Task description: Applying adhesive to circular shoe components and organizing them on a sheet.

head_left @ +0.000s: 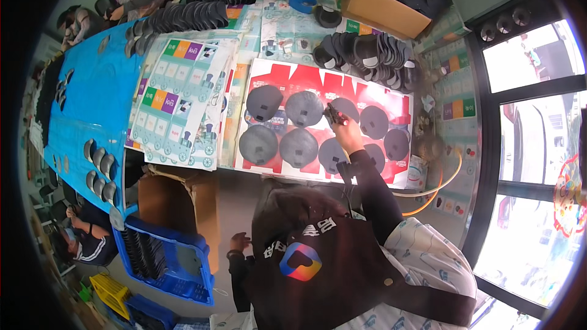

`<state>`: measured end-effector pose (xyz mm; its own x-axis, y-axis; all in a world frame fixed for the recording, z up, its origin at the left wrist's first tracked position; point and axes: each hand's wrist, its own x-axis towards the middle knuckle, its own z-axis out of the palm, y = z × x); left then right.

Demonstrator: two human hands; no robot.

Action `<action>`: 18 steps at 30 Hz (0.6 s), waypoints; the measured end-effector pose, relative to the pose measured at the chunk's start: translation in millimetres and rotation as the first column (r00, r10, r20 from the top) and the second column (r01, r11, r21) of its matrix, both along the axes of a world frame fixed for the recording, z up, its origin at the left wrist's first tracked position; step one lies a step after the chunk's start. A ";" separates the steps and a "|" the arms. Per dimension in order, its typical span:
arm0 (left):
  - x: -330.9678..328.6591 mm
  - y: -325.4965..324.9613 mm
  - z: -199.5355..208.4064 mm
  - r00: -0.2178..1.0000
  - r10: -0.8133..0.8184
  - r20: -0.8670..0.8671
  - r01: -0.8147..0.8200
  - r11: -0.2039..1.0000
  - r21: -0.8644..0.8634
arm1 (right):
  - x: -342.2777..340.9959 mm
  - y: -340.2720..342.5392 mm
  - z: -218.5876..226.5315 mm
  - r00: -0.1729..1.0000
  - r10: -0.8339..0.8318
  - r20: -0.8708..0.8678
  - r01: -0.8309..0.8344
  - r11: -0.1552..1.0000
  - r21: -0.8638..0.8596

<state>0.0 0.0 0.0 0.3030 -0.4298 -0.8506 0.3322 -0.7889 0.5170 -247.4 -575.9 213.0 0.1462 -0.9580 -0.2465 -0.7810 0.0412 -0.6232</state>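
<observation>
At nine o'clock from the person's body the left hand [238, 242] is hanging low beside the apron, well below the bench [241, 174] edge, its fingers loosely curled and holding nothing that can be made out; just beside it at about ten o'clock a brown cardboard box [183, 201] is standing on the floor, with a blue crate [162, 260] of dark pieces sitting below that. Moving rightward, a red and white printed sheet [318, 79] is lying flat on the bench, and grey round pads [304, 108] are resting on it in two rows, each apart from its neighbour. The right hand [345, 131] is reaching out at twelve o'clock over the middle of that sheet, closed around a small dark tool [335, 116] whose tip is glowing red, and the tip is pointing at one pad in the upper row; whether it is touching cannot be told. Judging from this, the work is in the middle of treating the pads one by one, and the next move is likely calling for steady aim at an adjoining pad. Further right, at one o'clock, a heap of dark pads [367, 55] is waiting.
</observation>
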 end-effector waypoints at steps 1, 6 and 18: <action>-6.7 1.0 -0.5 0.995 0.075 -0.071 -0.073 0.997 0.027 | -5.2 4.2 -2.0 0.991 -0.015 0.135 0.007 0.998 0.064; 11.2 -17.4 1.6 0.975 0.205 -0.081 -0.201 0.978 0.056 | 18.9 -3.6 18.6 0.967 0.241 0.081 -0.253 0.898 0.360; 9.3 -12.0 -5.8 0.976 0.189 -0.106 -0.183 0.981 0.066 | 79.5 -14.2 39.1 0.869 0.218 0.444 -0.348 0.908 0.235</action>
<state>9.3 -12.0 -5.8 0.2750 -0.3261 -0.9045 0.5291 -0.7341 0.4255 -167.9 -590.1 252.1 0.5467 -0.7493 -0.3738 -0.4743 0.0907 -0.8757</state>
